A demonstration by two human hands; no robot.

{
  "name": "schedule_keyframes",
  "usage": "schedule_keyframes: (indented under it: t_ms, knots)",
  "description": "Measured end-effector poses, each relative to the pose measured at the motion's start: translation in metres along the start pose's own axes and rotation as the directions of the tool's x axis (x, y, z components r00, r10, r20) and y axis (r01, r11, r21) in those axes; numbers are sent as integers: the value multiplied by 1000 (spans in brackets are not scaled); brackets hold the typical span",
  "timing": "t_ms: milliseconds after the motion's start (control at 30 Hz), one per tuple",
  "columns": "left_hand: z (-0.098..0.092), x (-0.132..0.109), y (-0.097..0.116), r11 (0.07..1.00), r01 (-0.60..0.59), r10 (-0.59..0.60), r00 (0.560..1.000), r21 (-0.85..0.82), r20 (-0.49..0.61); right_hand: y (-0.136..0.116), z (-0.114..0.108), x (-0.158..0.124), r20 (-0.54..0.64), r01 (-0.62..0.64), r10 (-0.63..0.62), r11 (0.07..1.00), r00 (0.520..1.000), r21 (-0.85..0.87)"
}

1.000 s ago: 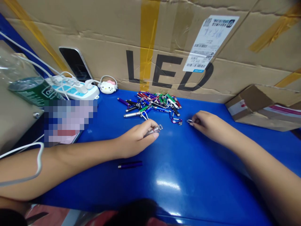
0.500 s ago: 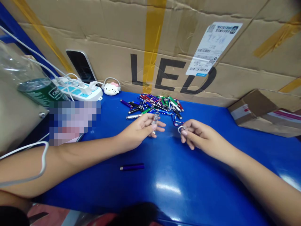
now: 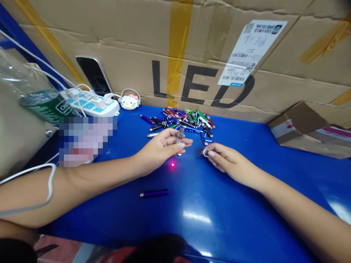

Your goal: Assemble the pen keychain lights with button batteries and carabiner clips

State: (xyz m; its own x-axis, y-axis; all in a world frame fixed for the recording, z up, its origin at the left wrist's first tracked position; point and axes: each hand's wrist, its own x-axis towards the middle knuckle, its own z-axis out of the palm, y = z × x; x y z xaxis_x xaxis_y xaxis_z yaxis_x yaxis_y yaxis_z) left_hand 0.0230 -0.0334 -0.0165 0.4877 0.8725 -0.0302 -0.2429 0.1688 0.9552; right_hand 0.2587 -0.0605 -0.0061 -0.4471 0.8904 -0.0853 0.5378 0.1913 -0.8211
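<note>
My left hand (image 3: 161,148) grips a small silver and clear cylinder (image 3: 180,134) between thumb and fingers, held upright above the blue table (image 3: 219,204). A bright red light dot (image 3: 172,164) shows on the table just below this hand. To the right, my right hand (image 3: 227,160) pinches a silver ring (image 3: 206,152). A purple tube (image 3: 154,193) lies on the table nearer to me. Behind my hands is a pile of colourful pen-shaped lights (image 3: 189,120) with clips.
A large cardboard box (image 3: 123,44) stands behind the pile. At the left are a power strip (image 3: 93,106), a phone (image 3: 93,75), a white cat-shaped case (image 3: 129,102) and cables. A small open carton (image 3: 309,128) sits at the right.
The red dot has appeared on the table. My right hand has moved slightly left with the ring, and the cylinder in my left hand has shifted slightly.
</note>
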Motion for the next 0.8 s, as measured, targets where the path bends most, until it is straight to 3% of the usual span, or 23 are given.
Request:
schedule_keyframes:
  t_ms: [167, 267, 400, 533, 600, 733, 800]
  knots:
    - [2, 1, 0, 998, 31, -33, 999, 53, 33, -5, 3, -1, -25, 8, -8, 1000, 1000, -7]
    - [4, -2, 4, 964, 25, -47, 996, 264, 75, -12, 13, -2, -66, 71, -75, 996, 995, -57]
    - [7, -8, 10, 794, -46, -46, 990, 606, 136, -18, 32, -5, -145, 159, -188, 968, 971, -193]
    - [9, -11, 14, 675, -141, -107, 952, 724, 286, -18, 41, -6, -146, 223, -267, 939, 953, -261]
    - [10, -10, 14, 663, -122, -110, 960, 739, 257, -17, 39, -6, -117, 272, -353, 859, 928, -435]
    - [12, -9, 15, 641, -44, -132, 977, 766, 167, -16, 33, -4, 17, 369, -603, 465, 798, -805]
    - [12, -9, 16, 642, -63, -136, 972, 764, 193, -15, 32, -4, 15, 363, -648, 408, 762, -838]
